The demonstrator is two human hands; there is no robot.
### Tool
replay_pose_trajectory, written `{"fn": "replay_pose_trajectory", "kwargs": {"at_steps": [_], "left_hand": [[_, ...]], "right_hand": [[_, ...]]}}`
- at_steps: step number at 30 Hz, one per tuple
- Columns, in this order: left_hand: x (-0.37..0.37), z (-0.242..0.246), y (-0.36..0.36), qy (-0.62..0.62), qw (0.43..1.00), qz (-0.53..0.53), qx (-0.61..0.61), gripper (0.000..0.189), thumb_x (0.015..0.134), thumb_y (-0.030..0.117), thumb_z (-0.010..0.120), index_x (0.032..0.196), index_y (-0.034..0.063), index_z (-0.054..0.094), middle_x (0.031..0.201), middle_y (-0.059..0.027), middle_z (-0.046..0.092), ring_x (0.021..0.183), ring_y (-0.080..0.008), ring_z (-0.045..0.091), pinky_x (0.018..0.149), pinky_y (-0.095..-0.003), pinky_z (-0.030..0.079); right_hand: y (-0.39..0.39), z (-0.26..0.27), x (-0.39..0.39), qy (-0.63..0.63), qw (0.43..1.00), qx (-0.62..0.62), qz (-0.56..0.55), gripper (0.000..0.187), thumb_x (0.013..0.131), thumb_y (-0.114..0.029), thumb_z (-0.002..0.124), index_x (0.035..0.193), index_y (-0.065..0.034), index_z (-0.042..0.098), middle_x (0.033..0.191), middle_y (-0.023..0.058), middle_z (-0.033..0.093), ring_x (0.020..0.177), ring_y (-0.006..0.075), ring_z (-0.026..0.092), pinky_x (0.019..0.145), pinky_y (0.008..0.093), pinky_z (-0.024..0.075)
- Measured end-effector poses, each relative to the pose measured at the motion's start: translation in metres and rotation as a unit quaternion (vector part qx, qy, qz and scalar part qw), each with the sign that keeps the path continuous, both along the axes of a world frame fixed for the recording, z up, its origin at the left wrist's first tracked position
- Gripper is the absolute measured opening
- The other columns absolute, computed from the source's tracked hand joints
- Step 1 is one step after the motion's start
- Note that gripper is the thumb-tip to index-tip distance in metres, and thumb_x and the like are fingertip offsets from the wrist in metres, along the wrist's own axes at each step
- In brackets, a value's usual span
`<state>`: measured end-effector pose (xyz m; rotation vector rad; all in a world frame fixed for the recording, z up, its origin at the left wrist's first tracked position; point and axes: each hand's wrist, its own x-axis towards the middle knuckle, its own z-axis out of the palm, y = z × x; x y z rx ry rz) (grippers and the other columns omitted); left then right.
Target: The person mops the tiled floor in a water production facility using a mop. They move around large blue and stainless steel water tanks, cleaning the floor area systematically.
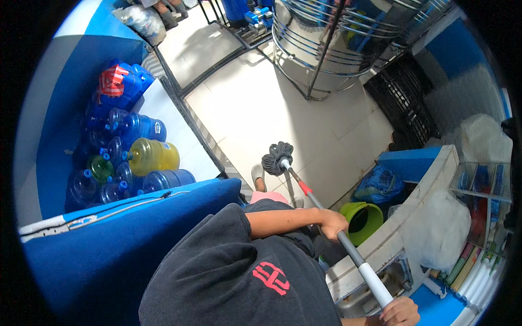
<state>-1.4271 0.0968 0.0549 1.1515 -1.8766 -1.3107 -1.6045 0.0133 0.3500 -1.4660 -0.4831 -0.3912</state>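
Observation:
A twist mop's grey pole (354, 248) runs slantwise down the right side of my body. My left hand (332, 224) is wrapped around its middle, with the arm crossing in front of my dark shirt. Lower right, my right hand (400, 311) grips the top end of the white handle (375, 283). At the far end the dark grey strand mop head (277, 158) touches the pale tiled floor (326, 142), just ahead of my shoe (257, 177). A red collar (304, 188) sits partway along the pole.
Large water bottles (155, 157) stand crowded behind a blue partition (163, 228) at left. Ahead rises a steel tank in a metal frame (312, 81). A green bucket (367, 220), a sink (367, 289) and black crates (401, 100) are at right. Another person's legs (169, 12) show far off.

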Motion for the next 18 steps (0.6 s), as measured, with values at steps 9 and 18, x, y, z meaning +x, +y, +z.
{"fn": "replay_pose_trajectory", "kwargs": {"at_steps": [9,18], "left_hand": [[0.175,-0.041,0.06,-0.133,0.965,0.223,-0.045,0.017,0.056,0.024,0.062,0.061,0.0075,0.062,0.06,-0.018,0.059,0.064,-0.0394,0.061,0.06,-0.0504,0.049],[0.307,-0.069,0.134,-0.167,0.918,0.359,-0.015,0.01,0.056,0.019,0.06,0.059,0.0093,0.059,0.057,-0.015,0.058,0.06,-0.0368,0.06,0.057,-0.0476,0.048]], "right_hand": [[0.048,-0.085,0.12,0.024,0.979,0.066,-0.194,0.017,0.076,-0.011,0.052,0.068,0.0014,0.06,0.048,0.0063,0.053,0.038,0.0165,0.048,0.044,0.0297,0.0443],[0.121,-0.115,0.262,0.106,0.951,0.084,-0.279,0.024,0.074,-0.018,0.052,0.066,0.0036,0.06,0.048,0.0073,0.05,0.043,0.0188,0.046,0.054,0.033,0.0405]]}}
